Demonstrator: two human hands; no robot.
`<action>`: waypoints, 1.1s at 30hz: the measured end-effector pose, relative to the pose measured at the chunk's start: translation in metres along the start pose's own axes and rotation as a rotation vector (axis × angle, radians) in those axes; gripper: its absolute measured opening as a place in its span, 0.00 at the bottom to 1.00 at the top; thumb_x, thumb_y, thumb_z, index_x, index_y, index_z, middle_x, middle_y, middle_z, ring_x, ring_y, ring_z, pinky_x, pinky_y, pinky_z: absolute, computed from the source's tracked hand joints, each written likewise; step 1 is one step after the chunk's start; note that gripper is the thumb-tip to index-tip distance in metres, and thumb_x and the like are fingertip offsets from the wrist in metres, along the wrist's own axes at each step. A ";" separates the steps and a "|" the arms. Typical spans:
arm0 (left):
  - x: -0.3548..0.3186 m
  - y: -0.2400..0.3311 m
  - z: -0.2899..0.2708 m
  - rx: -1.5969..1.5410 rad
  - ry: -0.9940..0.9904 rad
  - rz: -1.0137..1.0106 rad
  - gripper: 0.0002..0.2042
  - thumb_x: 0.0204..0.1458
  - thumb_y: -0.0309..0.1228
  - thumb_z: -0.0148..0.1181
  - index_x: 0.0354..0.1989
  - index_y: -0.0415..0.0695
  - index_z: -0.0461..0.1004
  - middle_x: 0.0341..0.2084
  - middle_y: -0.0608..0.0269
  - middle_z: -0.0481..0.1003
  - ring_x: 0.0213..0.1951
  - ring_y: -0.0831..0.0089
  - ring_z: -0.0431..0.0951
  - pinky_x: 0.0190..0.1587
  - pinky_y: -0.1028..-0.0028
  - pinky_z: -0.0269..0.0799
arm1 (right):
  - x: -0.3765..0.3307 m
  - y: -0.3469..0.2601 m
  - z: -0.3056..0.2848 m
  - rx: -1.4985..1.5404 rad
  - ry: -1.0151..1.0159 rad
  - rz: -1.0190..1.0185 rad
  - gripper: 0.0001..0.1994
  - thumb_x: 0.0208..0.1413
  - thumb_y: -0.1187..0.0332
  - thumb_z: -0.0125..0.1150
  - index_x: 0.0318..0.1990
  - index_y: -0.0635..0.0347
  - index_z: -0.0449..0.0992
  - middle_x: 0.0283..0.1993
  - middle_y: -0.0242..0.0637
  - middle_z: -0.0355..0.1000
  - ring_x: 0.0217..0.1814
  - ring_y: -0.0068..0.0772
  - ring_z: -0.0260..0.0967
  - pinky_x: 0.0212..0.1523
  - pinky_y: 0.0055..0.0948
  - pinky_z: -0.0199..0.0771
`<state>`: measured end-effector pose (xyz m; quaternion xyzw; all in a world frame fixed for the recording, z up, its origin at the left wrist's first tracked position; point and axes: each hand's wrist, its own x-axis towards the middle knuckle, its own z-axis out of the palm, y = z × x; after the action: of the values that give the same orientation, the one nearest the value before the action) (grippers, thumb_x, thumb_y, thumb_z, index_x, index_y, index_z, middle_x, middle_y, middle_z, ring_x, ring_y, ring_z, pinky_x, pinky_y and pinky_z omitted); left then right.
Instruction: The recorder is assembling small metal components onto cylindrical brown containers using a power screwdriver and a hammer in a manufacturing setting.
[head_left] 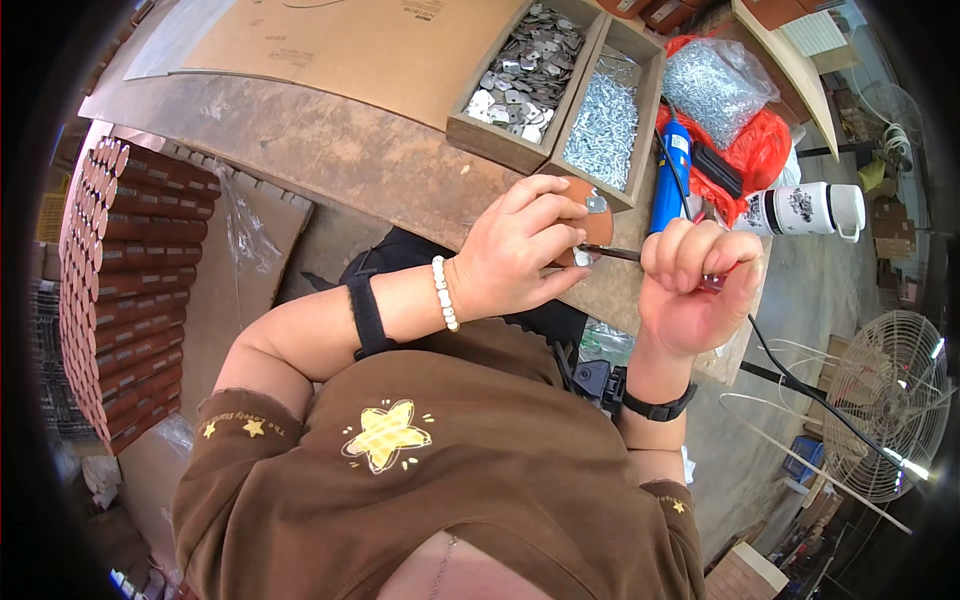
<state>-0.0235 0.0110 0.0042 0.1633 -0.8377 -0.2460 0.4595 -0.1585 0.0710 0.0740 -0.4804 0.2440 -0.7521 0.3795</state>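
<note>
My left hand grips a reddish-brown rounded piece over the table's near edge. A small silver metal plate shows on its upper part, and another pale metal bit sits lower, partly behind my fingers. My right hand is closed around a screwdriver. Its dark shaft points left, with the tip at the brown piece. Most of the handle is hidden in my fist; a reddish bit shows by the thumb. Whether a screw sits under the tip cannot be made out.
Beyond my hands, one wooden tray holds silver plates, its neighbour screws. A blue power screwdriver, a bag of screws and a white bottle stand right. Stacked brown pieces rise left; a fan is far right.
</note>
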 end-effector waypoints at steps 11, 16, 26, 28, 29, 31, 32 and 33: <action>0.000 0.001 -0.001 -0.009 0.002 -0.007 0.16 0.26 0.27 0.67 0.26 0.40 0.69 0.34 0.58 0.70 0.44 0.56 0.66 0.43 0.65 0.66 | 0.002 -0.003 0.000 -0.006 -0.068 0.026 0.14 0.58 0.61 0.39 0.25 0.60 0.58 0.14 0.33 0.55 0.14 0.23 0.48 0.15 0.23 0.50; 0.000 0.001 -0.001 -0.005 0.004 -0.008 0.16 0.26 0.26 0.67 0.26 0.40 0.69 0.34 0.58 0.70 0.44 0.56 0.66 0.43 0.65 0.66 | 0.004 -0.007 0.003 -0.028 -0.076 0.048 0.11 0.55 0.66 0.43 0.24 0.61 0.58 0.15 0.36 0.57 0.15 0.24 0.50 0.17 0.23 0.52; 0.003 0.005 -0.001 0.011 -0.013 -0.038 0.16 0.24 0.26 0.67 0.26 0.40 0.69 0.34 0.59 0.70 0.44 0.56 0.66 0.42 0.65 0.67 | 0.007 -0.011 0.023 -0.239 0.064 0.151 0.07 0.47 0.72 0.47 0.22 0.63 0.58 0.15 0.37 0.58 0.17 0.23 0.52 0.19 0.22 0.53; 0.003 0.004 0.000 0.016 -0.003 -0.023 0.16 0.25 0.27 0.66 0.26 0.40 0.69 0.34 0.59 0.70 0.44 0.56 0.66 0.42 0.66 0.67 | 0.007 -0.010 0.020 -0.201 0.062 0.139 0.07 0.46 0.72 0.47 0.22 0.63 0.58 0.15 0.36 0.58 0.16 0.23 0.51 0.19 0.22 0.52; 0.003 0.004 0.000 0.015 -0.008 -0.023 0.16 0.25 0.27 0.66 0.26 0.40 0.69 0.34 0.59 0.70 0.44 0.56 0.66 0.42 0.66 0.67 | 0.009 -0.011 0.017 -0.157 0.016 0.182 0.07 0.45 0.72 0.48 0.21 0.63 0.58 0.15 0.36 0.57 0.16 0.22 0.50 0.18 0.22 0.51; 0.003 0.004 0.001 0.018 -0.012 -0.035 0.15 0.26 0.27 0.65 0.26 0.40 0.69 0.33 0.59 0.70 0.44 0.56 0.66 0.42 0.66 0.67 | 0.015 -0.012 0.015 -0.112 -0.029 0.223 0.08 0.44 0.72 0.49 0.21 0.62 0.58 0.15 0.36 0.57 0.16 0.22 0.50 0.18 0.22 0.50; 0.004 0.004 0.000 0.017 -0.014 -0.033 0.15 0.26 0.27 0.65 0.26 0.40 0.69 0.33 0.59 0.70 0.44 0.56 0.66 0.42 0.66 0.67 | 0.018 -0.012 0.015 -0.087 -0.045 0.279 0.08 0.43 0.71 0.49 0.20 0.62 0.58 0.15 0.35 0.57 0.15 0.21 0.49 0.17 0.21 0.49; 0.003 0.004 0.000 0.036 -0.020 -0.034 0.14 0.26 0.27 0.65 0.26 0.40 0.69 0.33 0.59 0.70 0.44 0.55 0.66 0.42 0.65 0.67 | 0.020 -0.012 0.015 -0.063 -0.061 0.336 0.09 0.42 0.71 0.50 0.19 0.62 0.58 0.14 0.34 0.56 0.15 0.21 0.48 0.17 0.21 0.48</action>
<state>-0.0253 0.0129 0.0089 0.1832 -0.8437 -0.2404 0.4437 -0.1542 0.0622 0.0998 -0.4672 0.3325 -0.6551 0.4919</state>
